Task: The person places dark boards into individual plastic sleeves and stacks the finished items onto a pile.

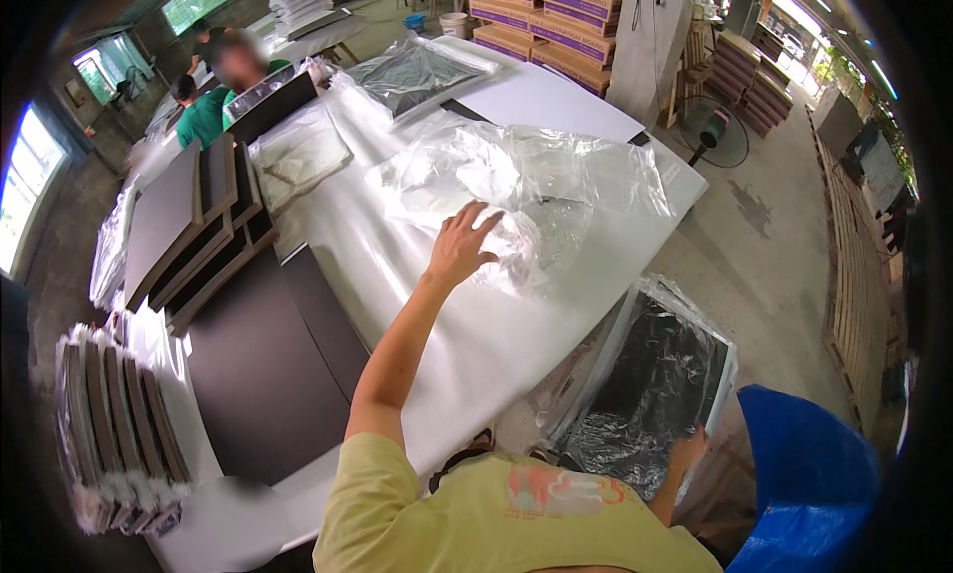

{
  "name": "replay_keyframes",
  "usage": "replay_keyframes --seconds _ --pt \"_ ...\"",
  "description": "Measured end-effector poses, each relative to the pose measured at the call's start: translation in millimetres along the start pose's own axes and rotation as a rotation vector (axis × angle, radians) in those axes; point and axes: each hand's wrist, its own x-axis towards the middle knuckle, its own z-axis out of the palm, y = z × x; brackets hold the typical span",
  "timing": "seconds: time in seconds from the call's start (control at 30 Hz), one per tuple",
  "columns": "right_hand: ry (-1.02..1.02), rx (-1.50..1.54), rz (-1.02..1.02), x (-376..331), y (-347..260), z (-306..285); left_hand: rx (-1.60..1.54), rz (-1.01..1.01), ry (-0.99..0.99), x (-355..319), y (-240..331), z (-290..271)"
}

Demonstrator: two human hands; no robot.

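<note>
My left hand (464,245) reaches over the white-covered table with its fingers spread and nothing held in them. Its fingertips are at the near edge of a crumpled clear plastic bag (596,171); whether they touch it is hard to tell. Down at my right side, my right hand (687,448) is at the right edge of a stack of black boards (650,369) wrapped in clear plastic. Its fingers are blurred, so their grip cannot be made out. The wrapped stack lies lower than the tabletop, beside the table's right edge.
Dark boards (263,374) lie on the table's left, with more piled (199,225) behind them. A plastic-wrapped bundle (119,424) stands at the near left. Farther off are another wrapped pack (412,76), cartons (546,22), a fan (712,131) and co-workers (204,116). Blue sheeting (804,464) is at the right.
</note>
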Motion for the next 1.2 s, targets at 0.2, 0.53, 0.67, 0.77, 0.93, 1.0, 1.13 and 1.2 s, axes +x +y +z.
replay_keyframes --seconds 0.2,0.53,0.67,0.77,0.93,1.0,1.13,1.2 --pt "-0.17 0.465 -0.895 -45.4 -378.0 13.6 -0.148 0.256 -0.044 31.7 -65.8 44.6" --pt "-0.152 0.845 -0.776 21.1 -489.2 71.9 -0.541 0.191 0.534 95.9 -92.3 -38.8" --pt "0.08 0.778 -0.886 9.9 -545.0 24.1 -0.573 0.153 0.6 106.6 -81.5 -69.0" --pt "-0.257 1.134 -0.821 23.7 -559.1 24.3 -0.722 0.196 0.589 120.6 -69.3 -79.0" --pt "-0.426 1.556 -0.802 16.7 -561.4 -21.0 -1.133 0.175 0.351 132.1 -56.3 -109.2" --pt "-0.307 1.583 -0.941 10.7 -556.0 -28.4 -0.973 0.308 0.097 129.2 -54.4 -95.9" --pt "0.021 0.807 -0.877 27.7 -511.0 15.3 -0.655 0.286 -0.19 93.6 -40.9 -17.8" --pt "-0.13 0.815 -0.427 37.8 -458.8 49.5 -1.034 0.042 -0.163 76.7 -27.3 1.8"
